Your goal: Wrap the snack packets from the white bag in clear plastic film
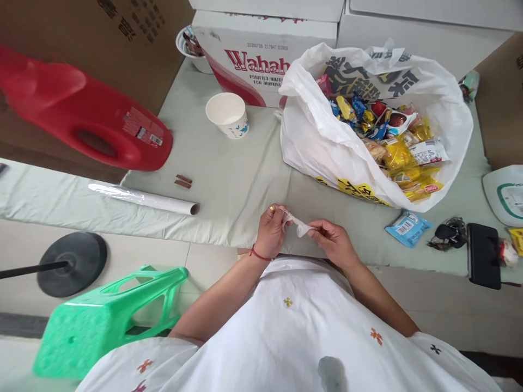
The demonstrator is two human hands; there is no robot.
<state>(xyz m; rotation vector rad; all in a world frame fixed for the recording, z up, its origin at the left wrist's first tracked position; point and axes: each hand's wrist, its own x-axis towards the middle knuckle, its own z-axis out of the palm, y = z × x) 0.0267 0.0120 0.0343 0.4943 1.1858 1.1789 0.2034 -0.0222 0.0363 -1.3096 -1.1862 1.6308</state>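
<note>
Both of my hands meet at the table's front edge, with a crumpled piece of thin white tissue-like material (301, 226) stretched between them. My left hand (271, 230) is closed on its left end, fingers curled. At the other end, my right hand (332, 239) pinches it between thumb and fingers. Beyond my hands, to the right, lies a white plastic bag (314, 136) standing open with wrapped snacks (396, 155) inside. A white paper cup (229, 115) stands upright further back on the pale cloth.
A white roll (143, 199) and small brown strips (183, 181) lie at left, near a red jug (81, 109). Blue packet (408, 227), dark tangled item (447, 234) and black phone (484, 256) line the right front. A green stool (77, 337) is at lower left; boxes (253, 60) stand behind.
</note>
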